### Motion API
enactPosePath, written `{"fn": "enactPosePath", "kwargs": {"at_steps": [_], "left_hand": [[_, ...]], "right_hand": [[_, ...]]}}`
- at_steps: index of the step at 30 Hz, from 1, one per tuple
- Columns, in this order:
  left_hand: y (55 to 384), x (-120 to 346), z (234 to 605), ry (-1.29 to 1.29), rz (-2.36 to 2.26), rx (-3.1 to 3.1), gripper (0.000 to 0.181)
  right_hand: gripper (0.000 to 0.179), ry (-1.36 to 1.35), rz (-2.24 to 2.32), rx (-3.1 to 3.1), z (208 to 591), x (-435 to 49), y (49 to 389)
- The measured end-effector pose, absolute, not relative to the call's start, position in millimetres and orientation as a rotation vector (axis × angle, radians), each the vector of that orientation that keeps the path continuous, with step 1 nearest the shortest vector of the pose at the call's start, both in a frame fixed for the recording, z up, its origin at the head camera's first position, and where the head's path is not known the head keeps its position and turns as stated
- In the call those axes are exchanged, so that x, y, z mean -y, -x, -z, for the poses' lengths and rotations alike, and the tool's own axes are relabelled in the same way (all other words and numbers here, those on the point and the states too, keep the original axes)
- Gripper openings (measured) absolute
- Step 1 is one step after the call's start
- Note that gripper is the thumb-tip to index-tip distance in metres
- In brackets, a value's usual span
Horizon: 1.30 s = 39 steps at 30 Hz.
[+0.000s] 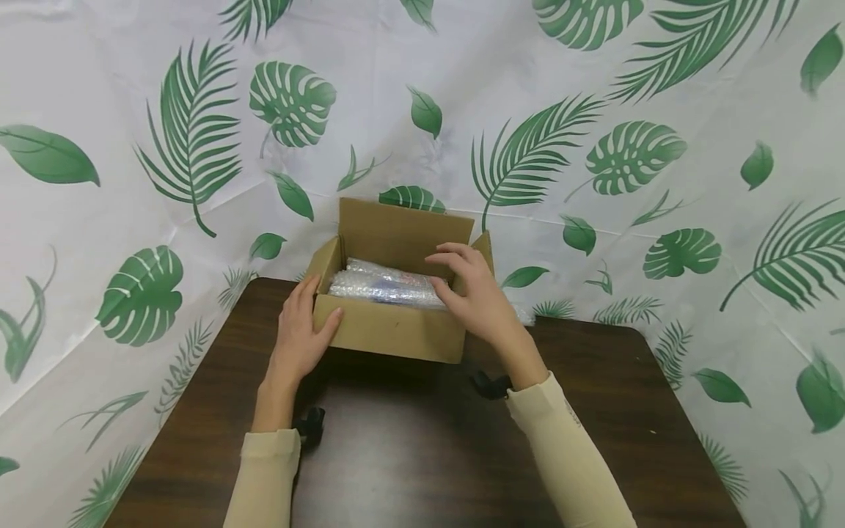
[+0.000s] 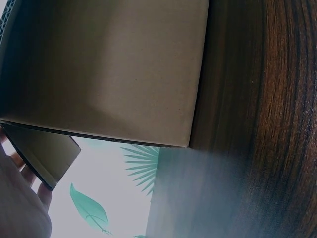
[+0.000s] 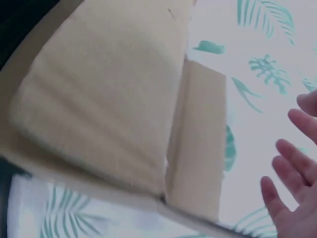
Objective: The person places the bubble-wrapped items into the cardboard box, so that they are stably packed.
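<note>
An open cardboard box (image 1: 396, 330) stands on the table, tilted slightly in the head view. Inside lie bubble-wrapped packages (image 1: 389, 286), with some blue and red showing through the clear wrap. My left hand (image 1: 298, 334) grips the box's left front corner, its thumb over the front edge. In the left wrist view, the fingers of that hand (image 2: 22, 203) lie behind a side flap (image 2: 47, 151). Over the box's right side hovers my right hand (image 1: 472, 293), fingers spread and bent a little, holding nothing. The right wrist view shows this hand (image 3: 297, 183) apart from the cardboard.
The dark wooden table (image 1: 383, 455) extends in front of the box. Behind it hangs a white leaf-patterned cloth (image 1: 422, 66). More bubble wrap (image 1: 524, 314) pokes out beyond the box's right side. The back flap (image 1: 403, 231) stands upright.
</note>
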<state>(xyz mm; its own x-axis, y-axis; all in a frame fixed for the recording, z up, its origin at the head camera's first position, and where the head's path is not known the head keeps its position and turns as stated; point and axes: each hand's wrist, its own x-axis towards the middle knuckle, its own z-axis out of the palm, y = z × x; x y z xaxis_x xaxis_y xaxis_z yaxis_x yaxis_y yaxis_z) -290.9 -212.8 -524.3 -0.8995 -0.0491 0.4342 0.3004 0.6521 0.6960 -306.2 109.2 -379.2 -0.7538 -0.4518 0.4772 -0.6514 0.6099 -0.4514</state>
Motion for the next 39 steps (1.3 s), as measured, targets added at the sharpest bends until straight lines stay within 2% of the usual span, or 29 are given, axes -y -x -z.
{"fn": "enactPosePath", "kwargs": {"at_steps": [7,15,25,32,39], "left_hand": [[292,212,525,0.221,1.137,2.446,0.077],[291,214,524,0.209,1.145,2.446,0.078],[290,219,522,0.198,1.138,2.441,0.078],[290,219,525,0.2,1.146,2.439,0.077],[290,215,527,0.222,1.164,2.409,0.076]], "right_hand": [[0.035,-0.764,-1.014,2.222,385,-151,281],[0.052,-0.468,-1.127,1.946,410,-200,295],[0.062,-0.348,-1.027,2.288,461,-233,335],[0.068,-0.467,-0.668,2.79,498,-244,367],[0.07,-0.485,-0.447,2.982,516,-249,380]]}}
